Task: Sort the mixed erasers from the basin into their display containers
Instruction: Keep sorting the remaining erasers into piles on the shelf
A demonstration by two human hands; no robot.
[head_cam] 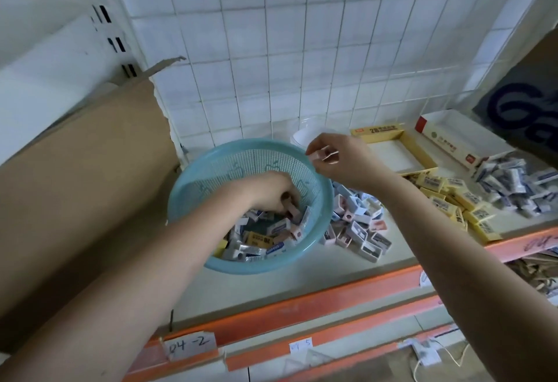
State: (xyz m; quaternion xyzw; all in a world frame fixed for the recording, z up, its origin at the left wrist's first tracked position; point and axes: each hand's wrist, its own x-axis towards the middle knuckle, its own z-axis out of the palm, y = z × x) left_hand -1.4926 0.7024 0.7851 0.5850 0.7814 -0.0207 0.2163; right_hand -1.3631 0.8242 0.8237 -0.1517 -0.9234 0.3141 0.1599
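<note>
Two hands worked at the teal basin [187, 191] on the shelf [302, 285], with mixed erasers [256, 242] heaped in its bottom. The left hand [268, 191] reached in from seven o'clock, its fingers curled round a pink eraser [292, 210]. The right hand [341, 161] hovered over the rim at one o'clock, pinching a pale eraser [314, 156] in its fingertips. At the basin's three o'clock lay a pastel pile [356, 227], then a yellow pile [453, 197]. An open yellow box [377, 133] sat at two o'clock.
</note>
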